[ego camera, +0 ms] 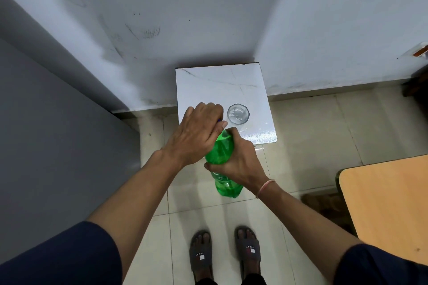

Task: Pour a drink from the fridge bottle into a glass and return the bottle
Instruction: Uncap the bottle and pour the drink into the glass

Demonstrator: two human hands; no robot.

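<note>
Dark sleeves [69, 259] frame the bottom of the view, with sandalled feet [224, 253] on the pale tiled floor [301, 127] between them. Higher up, the right hand [240, 164] is wrapped round the middle of the green bottle [221, 150], fingers pressed onto its body — the bottle is held off the floor, tilted with its neck away from the person, just short of the white table [222, 85]. Its lower end, below the hand, looks clear green; how full it is I cannot tell. Left hand [199, 132] is cupped over the neck, fingers curled down around the cap, which is almost wholly hidden apart from a sliver of blue at the thumb. Judging by this, the step in hand is working the cap, most likely unscrewing it before pouring. Beyond the hands the glass [238, 114] stands upright on the table, near its front edge, seemingly empty. Next the cap must come free, then the neck needs bringing over the rim — slowly, in case the drink fizzes.
</note>
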